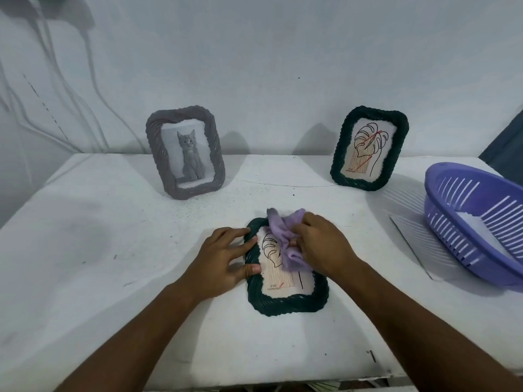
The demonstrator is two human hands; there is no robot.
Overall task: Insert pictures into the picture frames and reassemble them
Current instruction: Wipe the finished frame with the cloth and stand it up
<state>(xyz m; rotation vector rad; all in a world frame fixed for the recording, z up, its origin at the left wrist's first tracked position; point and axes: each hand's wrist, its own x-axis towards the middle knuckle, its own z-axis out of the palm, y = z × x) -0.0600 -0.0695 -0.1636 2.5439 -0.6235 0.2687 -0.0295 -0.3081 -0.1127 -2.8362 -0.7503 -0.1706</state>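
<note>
We find small print at the lower left of the leaf picture (285, 281) in the flat dark green frame (285, 305), and likewise in the standing green frame (368, 148); both seem too blurred to read.

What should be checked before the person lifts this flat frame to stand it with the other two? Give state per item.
1. Picture seated in the flat dark green frame: ok, leaf print shows through the opening.
2. Frame steadied: ok, left hand presses its left edge.
3. Front free of the purple cloth: not ok, right hand holds it bunched on the front.
4. Backing fastened: cannot tell, frame lies face up.
5. Standing room: ok, bare table between the grey cat frame and the standing green frame.
</note>
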